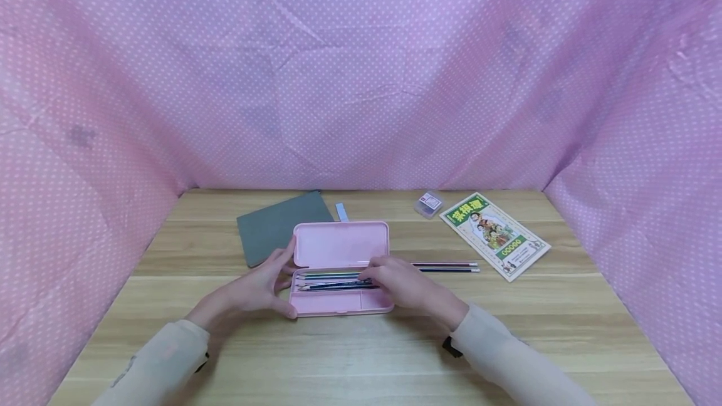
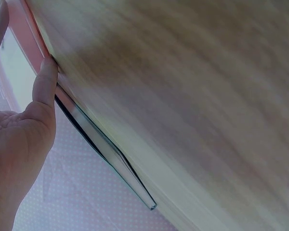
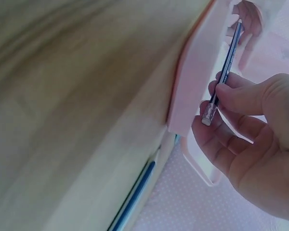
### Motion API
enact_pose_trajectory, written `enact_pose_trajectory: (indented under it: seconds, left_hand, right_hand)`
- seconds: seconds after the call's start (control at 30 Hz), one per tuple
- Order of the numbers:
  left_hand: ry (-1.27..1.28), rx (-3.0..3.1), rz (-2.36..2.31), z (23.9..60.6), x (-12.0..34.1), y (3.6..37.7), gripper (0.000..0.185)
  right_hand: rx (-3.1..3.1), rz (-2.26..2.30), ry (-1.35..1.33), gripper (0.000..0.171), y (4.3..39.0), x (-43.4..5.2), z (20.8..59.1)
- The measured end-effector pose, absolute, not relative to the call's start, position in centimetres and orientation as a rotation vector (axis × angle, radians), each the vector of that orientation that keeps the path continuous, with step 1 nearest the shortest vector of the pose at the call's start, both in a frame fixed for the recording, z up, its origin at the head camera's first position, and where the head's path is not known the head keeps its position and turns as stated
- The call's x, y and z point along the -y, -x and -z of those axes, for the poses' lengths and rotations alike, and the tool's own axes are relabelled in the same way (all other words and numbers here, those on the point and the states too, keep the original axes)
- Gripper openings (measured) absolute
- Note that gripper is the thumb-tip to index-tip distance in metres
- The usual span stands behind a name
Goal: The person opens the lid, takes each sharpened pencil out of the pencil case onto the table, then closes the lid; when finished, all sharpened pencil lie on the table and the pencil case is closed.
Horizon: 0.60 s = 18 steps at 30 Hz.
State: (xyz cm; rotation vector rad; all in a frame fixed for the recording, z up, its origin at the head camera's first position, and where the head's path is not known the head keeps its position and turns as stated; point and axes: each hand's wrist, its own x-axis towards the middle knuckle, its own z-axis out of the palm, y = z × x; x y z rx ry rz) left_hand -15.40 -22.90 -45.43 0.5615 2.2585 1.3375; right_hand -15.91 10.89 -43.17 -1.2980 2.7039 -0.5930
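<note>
Holding a dark blue pencil (image 3: 225,72) near its eraser end, my right hand (image 1: 407,285) has the thumb and first fingers curled round the shaft in a pinch, the remaining fingers loosely bent below. The pencil lies lengthwise over the tray of the open pink pencil case (image 1: 341,268), among other pencils (image 1: 333,277) already in the tray. My left hand (image 1: 265,284) is open, fingers straight, thumb against the near corner and fingertips on the left end of the case, bracing it on the wooden table (image 1: 361,356).

Assessment: the pencil is judged light, stiff and slim, with a smooth painted shaft that could roll or slip; the eraser end gives the surest pinch, and the sharpened tip is the fragile part. The case appears to be thin rigid plastic, light enough to slide, so bracing it at the end wall is sound.

Two more pencils (image 1: 445,266) lie on the table just right of the case. A grey notebook (image 1: 282,225), a small clear box (image 1: 429,203) and a green-titled booklet (image 1: 494,235) sit behind.
</note>
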Motion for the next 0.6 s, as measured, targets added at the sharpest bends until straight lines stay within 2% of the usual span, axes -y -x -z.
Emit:
enact_pose_trajectory:
  seconds: [0.27,0.6]
  left_hand:
    - [-0.595,-2.25,-1.344,45.3,23.0,15.3,0.145]
    - [-0.578,-2.255,-1.342,45.5,23.0,15.4,0.146]
  right_hand:
    - [-2.76,0.677,1.317,0.035,15.5,-13.3,42.0]
    - [-2.811,0.844,1.343,0.033,15.4,-19.8,42.3]
